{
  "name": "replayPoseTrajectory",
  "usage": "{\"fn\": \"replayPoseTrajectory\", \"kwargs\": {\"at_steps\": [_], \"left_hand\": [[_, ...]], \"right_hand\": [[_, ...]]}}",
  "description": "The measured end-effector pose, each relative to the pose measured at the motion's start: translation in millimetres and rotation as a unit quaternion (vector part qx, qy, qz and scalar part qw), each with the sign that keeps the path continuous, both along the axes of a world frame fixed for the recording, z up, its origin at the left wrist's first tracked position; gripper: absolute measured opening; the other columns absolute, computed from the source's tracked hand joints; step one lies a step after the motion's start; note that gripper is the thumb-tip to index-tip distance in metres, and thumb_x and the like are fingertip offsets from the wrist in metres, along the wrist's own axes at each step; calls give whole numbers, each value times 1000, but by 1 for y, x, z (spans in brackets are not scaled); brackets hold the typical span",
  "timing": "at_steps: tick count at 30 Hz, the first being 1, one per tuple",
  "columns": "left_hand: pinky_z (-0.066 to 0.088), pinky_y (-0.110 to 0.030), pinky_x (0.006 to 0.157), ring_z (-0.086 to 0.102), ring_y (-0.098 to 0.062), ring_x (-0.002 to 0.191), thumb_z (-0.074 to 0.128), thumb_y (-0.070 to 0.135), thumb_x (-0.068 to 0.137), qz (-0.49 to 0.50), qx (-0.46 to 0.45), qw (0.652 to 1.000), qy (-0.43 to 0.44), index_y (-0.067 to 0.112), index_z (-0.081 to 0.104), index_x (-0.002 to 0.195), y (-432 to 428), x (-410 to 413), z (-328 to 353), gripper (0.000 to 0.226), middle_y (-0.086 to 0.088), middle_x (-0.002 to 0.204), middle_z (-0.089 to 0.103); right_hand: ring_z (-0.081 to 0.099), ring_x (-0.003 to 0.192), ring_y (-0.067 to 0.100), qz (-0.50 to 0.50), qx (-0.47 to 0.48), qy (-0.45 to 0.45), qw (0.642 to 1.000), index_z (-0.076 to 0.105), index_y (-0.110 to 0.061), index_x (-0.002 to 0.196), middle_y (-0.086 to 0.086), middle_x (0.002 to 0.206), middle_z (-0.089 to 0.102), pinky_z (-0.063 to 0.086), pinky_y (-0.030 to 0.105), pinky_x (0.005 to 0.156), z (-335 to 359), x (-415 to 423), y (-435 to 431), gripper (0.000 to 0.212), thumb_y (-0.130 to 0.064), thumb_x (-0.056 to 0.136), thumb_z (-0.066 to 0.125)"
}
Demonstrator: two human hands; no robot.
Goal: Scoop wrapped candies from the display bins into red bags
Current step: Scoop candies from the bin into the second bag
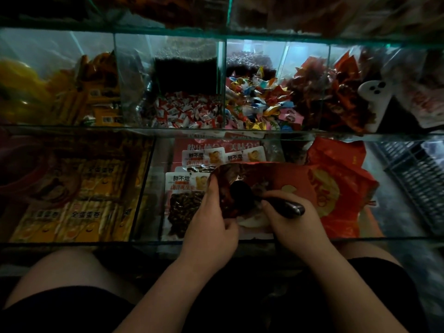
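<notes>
A red bag (283, 181) lies open on the lower glass shelf in front of me. My left hand (211, 224) pinches the bag's mouth at its left edge and holds it open. My right hand (288, 219) grips the dark handle of a black scoop (254, 198), whose bowl sits inside the bag's mouth. What the scoop holds is too dark to tell. Above, glass bins hold red-and-white wrapped candies (185, 114) and multicoloured wrapped candies (259, 104).
More red bags (341, 169) lie to the right of the open one. A white scoop (374, 99) stands in the red-wrapper bin at the right. Peanut packets (185, 203) lie under my left hand, yellow boxes (79, 195) at the left. A grey crate (418, 179) sits far right.
</notes>
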State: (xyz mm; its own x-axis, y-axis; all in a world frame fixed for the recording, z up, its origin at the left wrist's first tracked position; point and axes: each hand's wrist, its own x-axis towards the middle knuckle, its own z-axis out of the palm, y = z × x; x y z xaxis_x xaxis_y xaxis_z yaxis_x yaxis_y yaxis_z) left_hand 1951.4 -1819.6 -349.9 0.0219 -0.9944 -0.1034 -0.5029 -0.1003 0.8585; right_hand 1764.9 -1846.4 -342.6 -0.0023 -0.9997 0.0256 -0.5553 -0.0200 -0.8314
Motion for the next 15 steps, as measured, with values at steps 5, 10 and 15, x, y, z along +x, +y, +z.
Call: {"fn": "replayPoseTrajectory", "kwargs": {"at_steps": [5,10,15], "left_hand": [[57,-38,95,57,-4,120,62,21,92,1,3,1000,-2,54,5,156,6,-1,2,92,18,141,51],[57,-31,86,61,-3,110,64,19,86,4,12,1000,-7,51,18,153,7,-3,3,87,22,125,59],[56,-36,94,60,1,115,67,16,85,10,15,1000,16,53,22,152,2,-2,4,89,26,126,61]], "right_hand": [[68,90,-2,-17,-16,15,1000,77,-16,107,-7,100,75,46,0,76,-11,18,-8,16,-18,92,73],[69,80,-4,-45,23,-48,998,77,-25,84,-13,82,76,52,11,71,-14,32,-12,8,-21,89,73],[68,71,-6,-112,57,-111,986,75,-38,78,-20,74,74,47,5,56,-14,27,-8,18,-23,86,68]]}}
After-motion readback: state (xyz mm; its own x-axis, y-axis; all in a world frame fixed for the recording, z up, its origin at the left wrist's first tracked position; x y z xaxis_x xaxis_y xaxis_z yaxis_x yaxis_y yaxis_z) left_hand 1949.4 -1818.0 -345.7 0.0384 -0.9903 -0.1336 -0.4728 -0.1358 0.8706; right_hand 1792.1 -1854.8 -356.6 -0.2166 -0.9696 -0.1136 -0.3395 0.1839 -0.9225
